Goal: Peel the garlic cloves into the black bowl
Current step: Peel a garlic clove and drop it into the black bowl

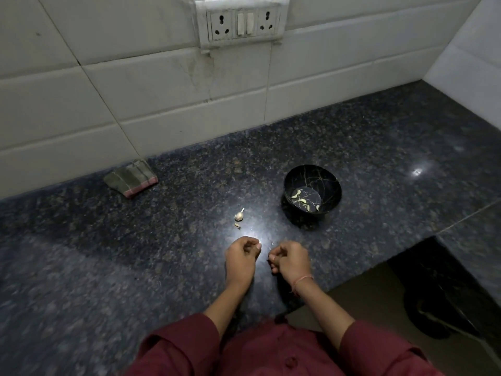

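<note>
Hands hovering side by side over the dark counter (108, 267)
Left hand (242, 257) and right hand (292, 261) are both curling their fingers in, whether pinching a clove I cannot tell; the garlic piece (240, 214) is lying just beyond the left hand, and the black bowl (325, 183), holding peeled cloves (297, 195), is sitting farther off beyond the right hand

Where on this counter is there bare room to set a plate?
Bare countertop lies right of and behind the black bowl, and widely at left, in front of the folded cloth. Crowded: between the garlic bulb, the bowl, the left hand and right hand.
</note>
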